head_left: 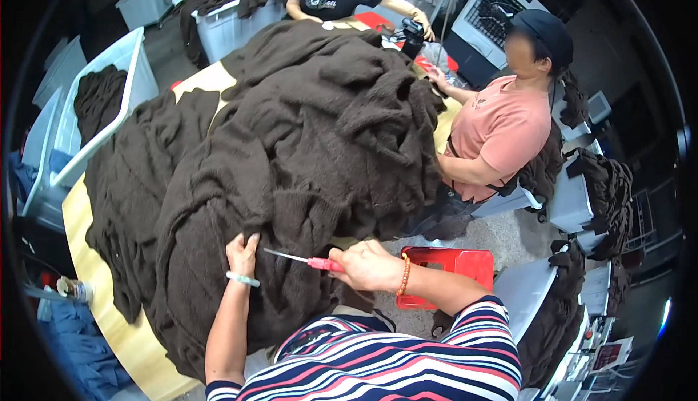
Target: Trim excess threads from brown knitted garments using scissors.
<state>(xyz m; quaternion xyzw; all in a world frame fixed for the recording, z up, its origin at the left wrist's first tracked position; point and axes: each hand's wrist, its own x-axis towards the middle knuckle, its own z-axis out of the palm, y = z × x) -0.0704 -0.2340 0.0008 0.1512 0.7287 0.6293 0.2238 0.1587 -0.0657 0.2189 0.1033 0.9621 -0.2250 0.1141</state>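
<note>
A big heap of dark brown knit fabric (313, 125) is piled in front of me, and part of it drapes down toward my lap. My left hand (242, 257), wearing a pale bracelet, pinches a fold of this fabric near the heap's front. In my right hand (368, 266), which wears a beaded bracelet, is a slim tool with a pink-red handle (324, 264) and a thin metal shaft. Its shaft points left toward my left hand, over the fabric. Whether the tip touches the knit cannot be made out.
The fabric lies on a yellowish table (102, 292). A red plastic stool (476, 261) stands right of me. White bins (134, 74) line the left; more brown-filled bins (571, 201) stand right. Two people work at the far side and right; a jar (76, 290) sits at left.
</note>
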